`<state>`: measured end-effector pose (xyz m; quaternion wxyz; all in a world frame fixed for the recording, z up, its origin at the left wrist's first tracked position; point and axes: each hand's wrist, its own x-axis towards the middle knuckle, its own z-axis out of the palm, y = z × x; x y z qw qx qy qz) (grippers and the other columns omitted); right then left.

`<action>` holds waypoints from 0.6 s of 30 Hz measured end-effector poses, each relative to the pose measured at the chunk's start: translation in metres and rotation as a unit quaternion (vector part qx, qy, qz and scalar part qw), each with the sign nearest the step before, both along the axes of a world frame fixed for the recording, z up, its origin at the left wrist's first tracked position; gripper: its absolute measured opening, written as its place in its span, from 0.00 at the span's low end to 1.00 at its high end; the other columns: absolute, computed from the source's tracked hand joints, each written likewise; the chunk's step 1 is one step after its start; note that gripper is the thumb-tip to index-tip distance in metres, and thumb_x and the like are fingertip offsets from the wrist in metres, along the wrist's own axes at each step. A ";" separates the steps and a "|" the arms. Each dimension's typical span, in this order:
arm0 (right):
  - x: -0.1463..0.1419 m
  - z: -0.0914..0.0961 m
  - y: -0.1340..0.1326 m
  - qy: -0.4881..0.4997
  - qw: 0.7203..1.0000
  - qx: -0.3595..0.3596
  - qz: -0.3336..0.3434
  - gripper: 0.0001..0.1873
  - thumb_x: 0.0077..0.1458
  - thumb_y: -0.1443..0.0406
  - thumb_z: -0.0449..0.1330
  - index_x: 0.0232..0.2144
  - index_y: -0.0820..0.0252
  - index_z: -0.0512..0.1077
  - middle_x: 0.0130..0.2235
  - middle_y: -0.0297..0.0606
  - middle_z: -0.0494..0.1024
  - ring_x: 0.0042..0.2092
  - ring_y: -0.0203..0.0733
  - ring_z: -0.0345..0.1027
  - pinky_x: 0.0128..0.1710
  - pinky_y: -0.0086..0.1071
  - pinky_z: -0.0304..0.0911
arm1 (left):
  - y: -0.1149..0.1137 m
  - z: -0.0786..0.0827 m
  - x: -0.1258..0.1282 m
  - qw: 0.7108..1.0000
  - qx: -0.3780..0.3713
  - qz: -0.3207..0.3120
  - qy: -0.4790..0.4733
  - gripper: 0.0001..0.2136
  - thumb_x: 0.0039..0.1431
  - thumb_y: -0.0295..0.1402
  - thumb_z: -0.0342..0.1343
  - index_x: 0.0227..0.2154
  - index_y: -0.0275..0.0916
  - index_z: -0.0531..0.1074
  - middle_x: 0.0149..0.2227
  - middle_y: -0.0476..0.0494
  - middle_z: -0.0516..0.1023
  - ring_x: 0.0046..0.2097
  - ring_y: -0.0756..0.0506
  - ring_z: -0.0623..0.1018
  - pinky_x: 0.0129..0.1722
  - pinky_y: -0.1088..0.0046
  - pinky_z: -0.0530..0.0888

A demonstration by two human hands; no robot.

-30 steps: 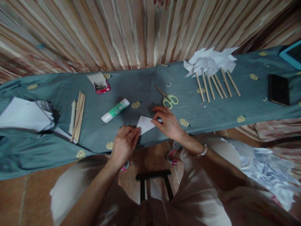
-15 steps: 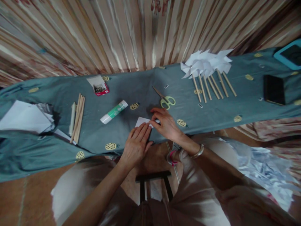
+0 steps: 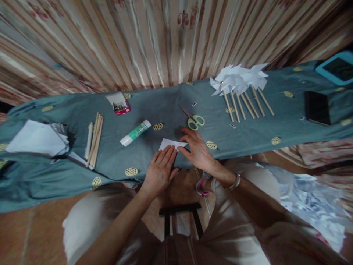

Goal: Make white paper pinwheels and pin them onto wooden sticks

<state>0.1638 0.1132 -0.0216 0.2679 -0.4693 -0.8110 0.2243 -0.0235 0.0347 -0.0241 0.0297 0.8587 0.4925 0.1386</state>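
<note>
A small folded piece of white paper lies on the cloth before me, its right end tapering to a point. My left hand rests flat, fingers stretched over the paper's lower edge. At the pointed end is my right hand, thumb and forefinger spread apart and touching the paper from either side. Green-handled scissors lie just beyond my right fingers. Left of the paper is a glue stick with a green label.
Several paper pinwheels on wooden sticks lie at the back right, near a black phone and a blue-framed tablet. Leftward are an open box of metal pins, wooden sticks and a stack of white paper.
My right thumb and forefinger have parted and moved slightly right along the paper, uncovering more of it. My left hand stays in place. The view has shifted slightly.
</note>
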 end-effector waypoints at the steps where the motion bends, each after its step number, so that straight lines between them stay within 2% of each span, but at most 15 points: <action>1: 0.002 -0.001 0.000 0.003 1.000 -0.001 -0.006 0.07 0.57 0.64 0.61 0.39 0.57 0.70 0.59 0.52 0.70 0.60 0.56 0.63 0.60 0.53 0.59 | -0.002 0.000 -0.002 1.000 -0.001 0.001 -0.001 0.25 0.66 0.36 0.51 0.62 0.29 0.61 0.64 0.29 0.66 0.65 0.35 0.66 0.62 0.52 0.65; 5: 0.009 -0.005 0.001 0.023 1.000 -0.007 -0.020 0.06 0.59 0.63 0.59 0.39 0.57 0.70 0.60 0.52 0.69 0.61 0.57 0.61 0.61 0.55 0.56 | -0.014 0.004 -0.017 1.000 0.001 0.013 0.006 0.24 0.67 0.34 0.50 0.64 0.32 0.60 0.64 0.30 0.66 0.65 0.36 0.67 0.63 0.51 0.64; 10: 0.015 -0.008 0.002 0.034 0.999 -0.006 -0.023 0.05 0.59 0.66 0.58 0.39 0.57 0.70 0.60 0.51 0.69 0.61 0.56 0.62 0.60 0.55 0.57 | -0.031 0.008 -0.038 0.999 0.021 0.018 0.034 0.25 0.66 0.31 0.51 0.64 0.32 0.57 0.64 0.30 0.67 0.65 0.36 0.67 0.63 0.52 0.64; 18: 0.015 -0.005 0.004 0.032 0.999 0.002 -0.012 0.07 0.59 0.70 0.53 0.36 0.58 0.71 0.57 0.52 0.71 0.60 0.54 0.63 0.60 0.54 0.59 | -0.047 0.005 -0.050 0.998 0.041 0.028 0.041 0.26 0.67 0.32 0.50 0.66 0.34 0.55 0.62 0.32 0.69 0.64 0.37 0.68 0.62 0.54 0.65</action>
